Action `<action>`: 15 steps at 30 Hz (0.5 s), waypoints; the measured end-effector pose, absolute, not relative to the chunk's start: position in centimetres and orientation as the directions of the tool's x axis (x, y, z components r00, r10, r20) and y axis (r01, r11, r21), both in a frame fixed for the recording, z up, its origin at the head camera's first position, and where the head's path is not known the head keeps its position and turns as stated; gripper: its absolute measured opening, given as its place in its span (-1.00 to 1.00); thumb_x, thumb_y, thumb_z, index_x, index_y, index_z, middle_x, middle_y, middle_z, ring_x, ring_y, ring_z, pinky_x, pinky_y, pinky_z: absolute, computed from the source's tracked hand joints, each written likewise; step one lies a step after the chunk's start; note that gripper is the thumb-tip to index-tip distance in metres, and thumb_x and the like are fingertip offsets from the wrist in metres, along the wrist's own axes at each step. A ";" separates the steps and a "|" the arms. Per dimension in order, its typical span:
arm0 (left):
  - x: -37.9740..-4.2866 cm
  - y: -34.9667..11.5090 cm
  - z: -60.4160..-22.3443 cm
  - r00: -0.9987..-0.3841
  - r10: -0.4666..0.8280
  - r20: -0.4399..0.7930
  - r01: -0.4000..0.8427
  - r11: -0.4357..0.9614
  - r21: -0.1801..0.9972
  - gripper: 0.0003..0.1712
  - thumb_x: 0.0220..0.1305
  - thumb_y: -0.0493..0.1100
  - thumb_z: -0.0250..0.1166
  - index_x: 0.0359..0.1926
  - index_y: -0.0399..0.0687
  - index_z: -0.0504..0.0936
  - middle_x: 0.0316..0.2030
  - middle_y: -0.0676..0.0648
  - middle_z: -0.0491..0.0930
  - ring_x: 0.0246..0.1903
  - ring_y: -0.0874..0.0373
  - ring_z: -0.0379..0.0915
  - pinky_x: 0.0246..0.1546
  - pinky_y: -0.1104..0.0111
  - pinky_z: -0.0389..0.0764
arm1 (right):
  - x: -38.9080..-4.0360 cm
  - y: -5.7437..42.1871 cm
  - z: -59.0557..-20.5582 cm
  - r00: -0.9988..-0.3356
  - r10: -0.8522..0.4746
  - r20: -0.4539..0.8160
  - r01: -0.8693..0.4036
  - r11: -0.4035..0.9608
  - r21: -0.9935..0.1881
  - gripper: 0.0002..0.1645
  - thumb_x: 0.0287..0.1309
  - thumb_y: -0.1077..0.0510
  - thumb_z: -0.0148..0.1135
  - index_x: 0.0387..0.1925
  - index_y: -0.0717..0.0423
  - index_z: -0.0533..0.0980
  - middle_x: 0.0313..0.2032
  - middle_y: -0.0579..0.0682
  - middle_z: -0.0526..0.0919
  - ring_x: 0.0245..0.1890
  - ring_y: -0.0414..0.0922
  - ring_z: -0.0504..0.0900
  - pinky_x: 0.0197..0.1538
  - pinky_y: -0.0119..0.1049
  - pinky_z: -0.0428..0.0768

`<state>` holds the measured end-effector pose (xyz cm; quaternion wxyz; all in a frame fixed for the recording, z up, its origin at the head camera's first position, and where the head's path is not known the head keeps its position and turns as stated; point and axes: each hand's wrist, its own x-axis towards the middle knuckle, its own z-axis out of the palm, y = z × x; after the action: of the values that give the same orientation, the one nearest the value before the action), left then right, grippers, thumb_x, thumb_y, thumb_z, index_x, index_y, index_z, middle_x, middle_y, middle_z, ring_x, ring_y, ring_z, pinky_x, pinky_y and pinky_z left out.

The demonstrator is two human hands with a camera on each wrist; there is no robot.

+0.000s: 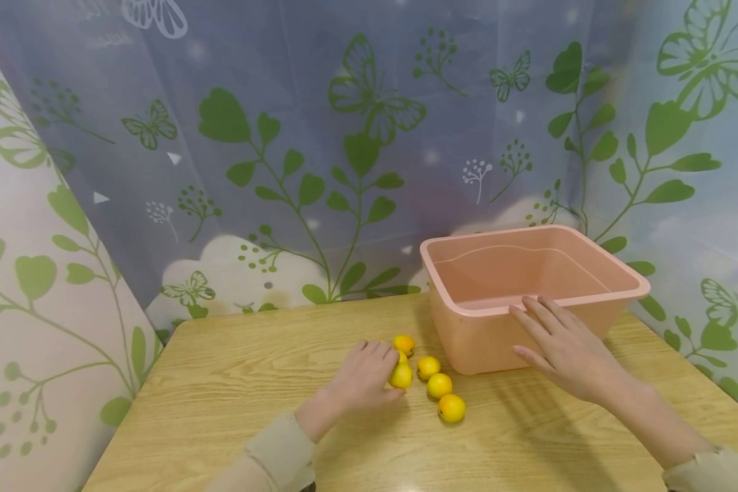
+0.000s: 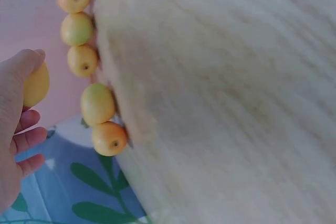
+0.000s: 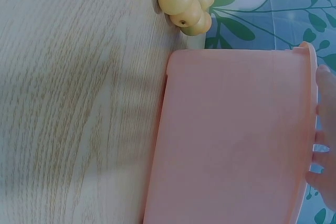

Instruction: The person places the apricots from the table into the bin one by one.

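Note:
My left hand (image 1: 364, 376) pinches a yellow loquat (image 2: 37, 86) between thumb and fingers, lifted above the wooden table (image 1: 240, 383). Beside it on the tabletop several more loquats (image 1: 439, 386) lie in an uneven line, with a small gap in the row, as the left wrist view shows. Their dark blossom ends show on some. My right hand (image 1: 568, 352) reaches to the near rim of a pink plastic basin (image 1: 473, 335), its fingers fairly straight and spread. In the right wrist view the fingertips (image 3: 321, 137) are right at that rim.
The basin stands at the table's back right, just right of the loquats. Behind and at both sides hangs a curtain (image 1: 295, 137) printed with green leaves and butterflies. The table's left edge runs down toward the lower left.

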<state>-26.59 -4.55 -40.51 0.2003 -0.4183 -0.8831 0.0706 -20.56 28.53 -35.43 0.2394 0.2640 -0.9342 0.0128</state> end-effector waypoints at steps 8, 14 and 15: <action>-27.3 -4.3 -39.0 -0.500 0.751 0.431 0.718 0.638 -0.280 -0.46 -0.06 0.26 0.34 -0.30 -0.06 0.46 -0.35 0.02 0.46 -0.32 0.13 0.42 -0.23 0.27 0.40 | -20.5 28.7 -35.5 -0.744 -0.486 0.459 -0.500 0.860 0.101 -0.27 0.30 -0.16 -0.05 0.30 0.25 0.20 0.27 0.35 0.18 0.28 0.27 0.10 0.31 0.03 0.01; -27.8 -4.2 -37.3 -0.507 0.736 0.448 0.721 0.647 -0.248 -0.47 -0.06 0.23 0.37 -0.29 -0.08 0.45 -0.36 0.00 0.44 -0.29 0.08 0.41 -0.17 0.21 0.40 | -20.7 28.6 -35.5 -0.734 -0.489 0.471 -0.502 0.858 0.109 -0.27 0.30 -0.17 -0.06 0.29 0.25 0.22 0.26 0.34 0.20 0.27 0.27 0.13 0.29 0.04 0.05; -27.9 -4.1 -37.0 -0.504 0.736 0.452 0.720 0.647 -0.250 -0.47 -0.06 0.22 0.37 -0.30 -0.09 0.45 -0.36 0.00 0.43 -0.29 0.08 0.41 -0.17 0.21 0.41 | -20.7 28.6 -35.5 -0.735 -0.489 0.470 -0.501 0.858 0.110 -0.27 0.30 -0.17 -0.06 0.29 0.25 0.22 0.27 0.34 0.20 0.27 0.27 0.13 0.29 0.04 0.05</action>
<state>-27.92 -4.14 -36.97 0.2679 -0.4196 -0.8672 0.0146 -20.70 28.64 -35.53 0.2489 0.2658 -0.9313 0.0120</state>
